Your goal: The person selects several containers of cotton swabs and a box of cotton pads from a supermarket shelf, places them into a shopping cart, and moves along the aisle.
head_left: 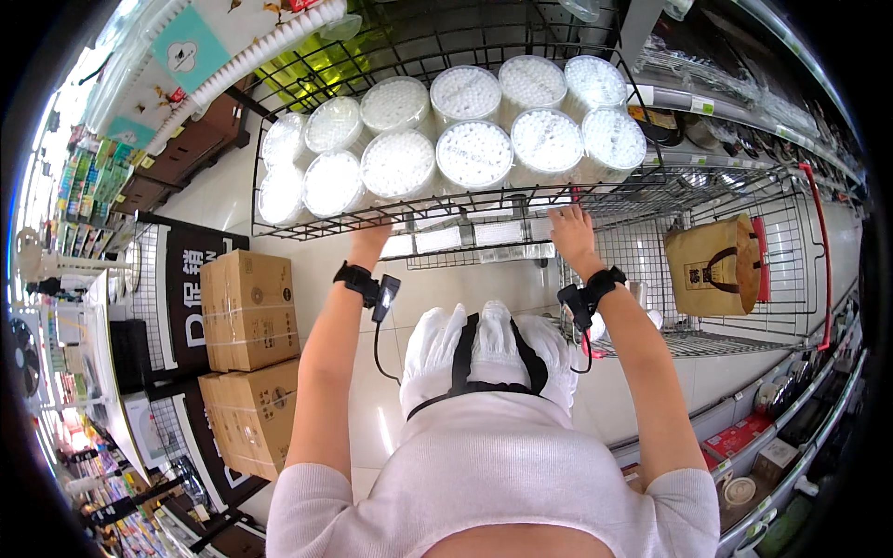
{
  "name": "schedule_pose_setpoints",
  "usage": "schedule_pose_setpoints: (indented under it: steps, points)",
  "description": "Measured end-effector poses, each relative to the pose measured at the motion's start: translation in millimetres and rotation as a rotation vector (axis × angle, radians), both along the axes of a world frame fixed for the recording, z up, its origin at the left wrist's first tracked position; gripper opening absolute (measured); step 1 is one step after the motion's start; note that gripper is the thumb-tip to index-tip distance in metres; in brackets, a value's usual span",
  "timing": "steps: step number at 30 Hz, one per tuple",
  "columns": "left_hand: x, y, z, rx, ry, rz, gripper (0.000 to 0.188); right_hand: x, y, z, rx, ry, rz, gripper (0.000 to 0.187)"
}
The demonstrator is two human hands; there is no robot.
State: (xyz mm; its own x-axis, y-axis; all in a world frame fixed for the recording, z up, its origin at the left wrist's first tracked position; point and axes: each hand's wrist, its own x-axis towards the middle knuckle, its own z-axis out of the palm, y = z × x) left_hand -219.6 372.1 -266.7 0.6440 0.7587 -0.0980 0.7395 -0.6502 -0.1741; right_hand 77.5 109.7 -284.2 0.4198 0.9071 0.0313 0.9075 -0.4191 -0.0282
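Note:
A black wire basket [484,204] in front of me holds two rows of round clear tubs of cotton swabs [474,153], their white tips facing up. My left hand [374,233] reaches to the basket's near edge, left of the middle; its fingers are hidden behind the wires and tubs. Farther right along that same edge, my right hand [573,230] has its bent fingers against the wire, closed on it as far as I can see. No tub is in my right hand. Below the rim, between my hands, clear packs [465,232] show partly.
To my right stands a wire shopping cart [823,270] with a brown paper bag [712,270] inside. Stacked cardboard boxes [246,312] are on my left. A shelf [744,112] runs along the far right, and a lower shelf with goods [772,456] is at the near right.

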Motion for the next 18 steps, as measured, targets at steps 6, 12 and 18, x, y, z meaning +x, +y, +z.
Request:
schedule_pose_setpoints:
  steps: [6, 12, 18]
  points:
    - [-12, 21, -36, -0.204, -0.27, 0.092, 0.025, -27, -16, 26, 0.199, 0.099, 0.013, 0.041]
    - [-12, 16, -18, -0.081, -0.196, 0.072, 0.028, -47, -27, 47, 0.306, 0.204, 0.034, 0.039]
    - [-8, -27, 3, 0.174, -0.457, -0.047, 0.029, -57, -35, 75, 0.374, 0.387, 0.114, 0.041]
